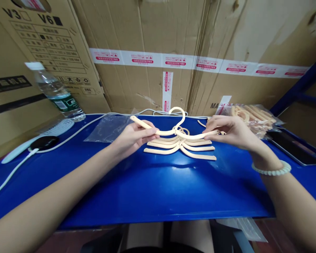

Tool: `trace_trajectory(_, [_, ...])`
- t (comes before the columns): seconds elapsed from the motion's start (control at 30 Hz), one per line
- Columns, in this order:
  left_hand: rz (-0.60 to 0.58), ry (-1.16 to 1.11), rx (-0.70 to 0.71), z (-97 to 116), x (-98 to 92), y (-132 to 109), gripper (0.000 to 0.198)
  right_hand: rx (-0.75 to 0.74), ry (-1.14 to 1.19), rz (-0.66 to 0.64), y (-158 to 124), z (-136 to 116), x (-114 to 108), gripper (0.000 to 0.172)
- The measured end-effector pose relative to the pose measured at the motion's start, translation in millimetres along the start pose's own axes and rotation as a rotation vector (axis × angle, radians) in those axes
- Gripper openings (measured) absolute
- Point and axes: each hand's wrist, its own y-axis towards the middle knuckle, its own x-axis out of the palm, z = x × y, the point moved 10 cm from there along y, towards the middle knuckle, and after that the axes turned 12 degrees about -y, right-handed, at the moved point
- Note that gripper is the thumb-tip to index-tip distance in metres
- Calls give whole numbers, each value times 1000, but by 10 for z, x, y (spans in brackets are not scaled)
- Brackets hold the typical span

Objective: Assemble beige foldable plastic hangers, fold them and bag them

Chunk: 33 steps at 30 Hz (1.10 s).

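A cream-coloured hanger (177, 133) with a curved hook is held up over the blue table. My left hand (136, 136) pinches its left arm between thumb and fingers. Around the end of its right arm, my right hand (228, 130) is closed; a small knobbly piece shows between those fingers, too small to name. Several similar hangers (179, 149) lie stacked on the table just below, arms spread to both sides. Their hooks are partly hidden behind the held hanger.
A clear plastic bag (109, 126) lies left of the hangers. Far left stand a water bottle (64, 100), a pale brush-like object (42, 137) and a black puck (45, 142) on a white cable. A bag of cream parts (252, 117) and a dark phone-like slab (292, 146) are at right. Cardboard (137, 31) walls the back.
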Motion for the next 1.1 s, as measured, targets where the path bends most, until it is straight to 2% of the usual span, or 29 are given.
trace_trajectory(0.07, [-92, 139, -16, 67, 6, 36, 27, -63, -153, -67, -13, -39, 53, 21])
trace_trajectory(0.17, [-157, 333, -9, 154, -53, 62, 27, -120, -291, -185, -45, -38, 178, 19])
trace_trajectory(0.3, [-202, 607, 20, 204, -94, 66, 25, -75, -302, -354, -114, 45, 343, 16])
trace_trajectory(0.4, [-378, 932, 100, 135, 102, 1, 23, 27, -274, -516, -202, 145, 524, 11])
trace_trajectory(0.5, [-586, 1179, 279, 51, 363, -139, 20, 105, -324, -619, -258, 212, 668, 12])
trace_trajectory(0.6, [-676, 1350, 373, -53, 457, -227, 18, 168, -372, -715, -303, 255, 779, 11])
trace_trajectory(0.73, [-697, 1486, 427, -145, 456, -262, 15, 239, -447, -767, -332, 332, 819, 9])
trace_trajectory(0.83, [-686, 1558, 444, -186, 442, -255, 15, 285, -518, -755, -326, 433, 797, 9])
trace_trajectory(0.97, [-591, 1704, 467, -188, 424, -219, 18, 335, -659, -663, -272, 563, 681, 9])
trace_trajectory(1.1, [-459, 1840, 520, -159, 476, -253, 13, 353, -835, -580, -267, 557, 529, 28])
